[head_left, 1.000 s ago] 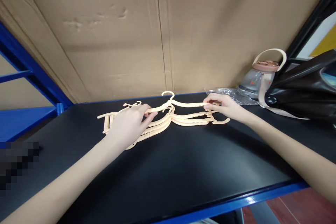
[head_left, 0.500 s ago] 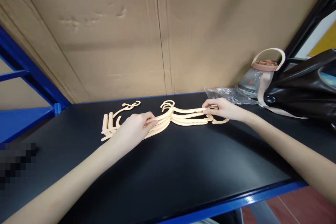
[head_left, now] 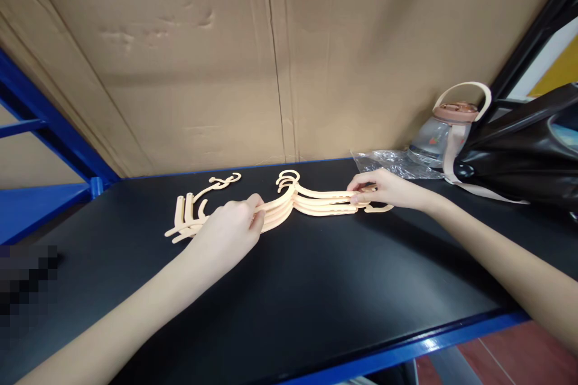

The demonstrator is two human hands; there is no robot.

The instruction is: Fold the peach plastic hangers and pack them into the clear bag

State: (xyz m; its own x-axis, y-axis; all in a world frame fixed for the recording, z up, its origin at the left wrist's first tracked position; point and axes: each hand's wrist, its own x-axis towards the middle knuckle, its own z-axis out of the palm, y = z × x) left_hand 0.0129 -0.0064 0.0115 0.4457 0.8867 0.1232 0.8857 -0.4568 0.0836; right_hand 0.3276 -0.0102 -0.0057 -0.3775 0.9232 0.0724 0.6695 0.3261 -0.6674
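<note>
Several cream plastic hangers [head_left: 289,201] lie nested together on the black table [head_left: 316,277], their hooks pointing to the back. My left hand [head_left: 237,222] pinches the left arms of the hangers and hides part of them. At the other end, my right hand [head_left: 379,187] has thumb and fingers closed on the right arm of a hanger. Loose cream parts [head_left: 184,213] stand or lie beyond my left wrist, and a small hooked piece [head_left: 224,182] is behind them.
A clear bottle [head_left: 436,135] with a pink lid and strap stands at the back right, beside crumpled clear plastic [head_left: 392,163] and a black bag [head_left: 519,144]. Cardboard [head_left: 203,72] rises behind the table. A blue frame [head_left: 49,126] is at the left.
My left hand has shifted slightly down with its hanger, and the hangers lie closer together. The right end of the upper hanger has come lower with my right hand.
</note>
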